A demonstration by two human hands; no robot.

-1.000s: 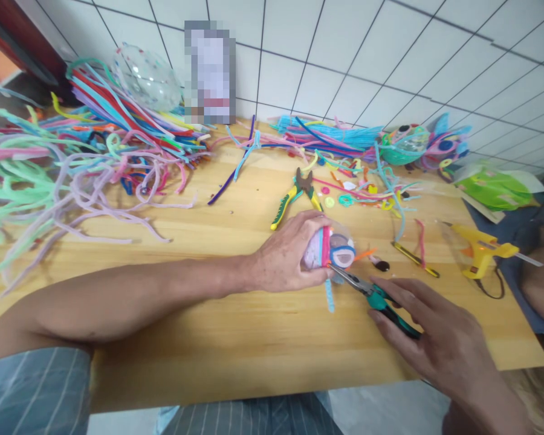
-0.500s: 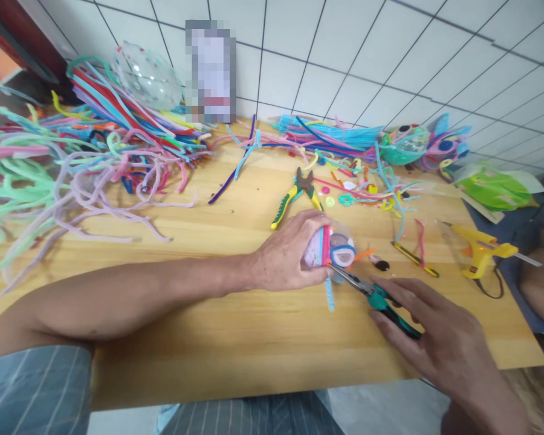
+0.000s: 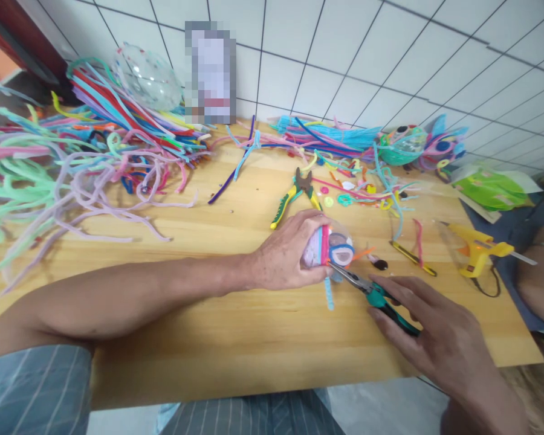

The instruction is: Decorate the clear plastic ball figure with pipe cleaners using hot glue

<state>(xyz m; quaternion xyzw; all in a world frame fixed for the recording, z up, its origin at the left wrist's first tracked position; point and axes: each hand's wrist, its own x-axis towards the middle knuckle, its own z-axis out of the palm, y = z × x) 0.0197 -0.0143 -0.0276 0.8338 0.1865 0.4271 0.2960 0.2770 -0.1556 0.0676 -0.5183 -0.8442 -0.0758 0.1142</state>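
Observation:
My left hand is wrapped round a small rounded craft piece, banded with pink, blue and lilac pipe cleaner. A blue-rimmed oval ring shows on its right side, and a light blue strip hangs below. In my right hand are green-and-black handled long-nose pliers. Their tips touch the lower edge of the pink band; whether the jaws pinch something there is too small to tell. Just behind my left hand lie cutting pliers with yellow-green handles, spread apart.
Pipe cleaners heap at the left. Finished-looking balloon-like figures stand at the back right near a green packet. A yellow glue gun and a yellow craft knife lie at the right. Another person's arm is at the far right.
Almost nothing differs. Both hands, the craft piece and the pliers keep their places, with only a very slight shift of the view.

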